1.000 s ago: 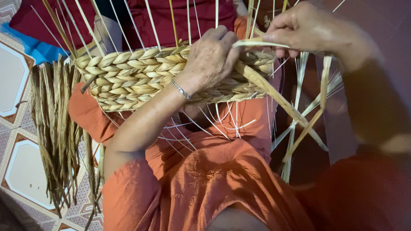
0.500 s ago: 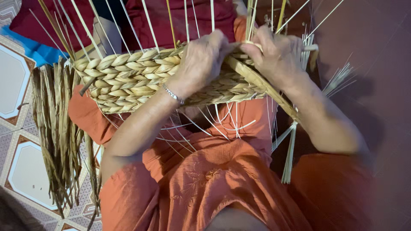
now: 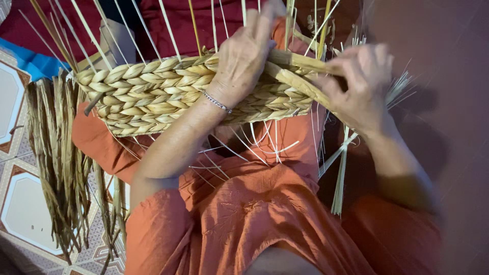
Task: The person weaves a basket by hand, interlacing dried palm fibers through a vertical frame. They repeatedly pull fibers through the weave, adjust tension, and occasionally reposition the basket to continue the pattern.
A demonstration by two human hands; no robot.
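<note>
Basket (image 3: 153,97) dry plaited straw, matt, rough; bracelet (image 3: 216,102) shiny metal; skirt (image 3: 244,214) matt cloth.

A loose bundle of dried reeds (image 3: 56,168) hangs at left of frame over a patterned tile floor (image 3: 20,214). A blue cloth (image 3: 30,61) lies upper left. Orange clothing (image 3: 244,214) fills lower center.
</note>
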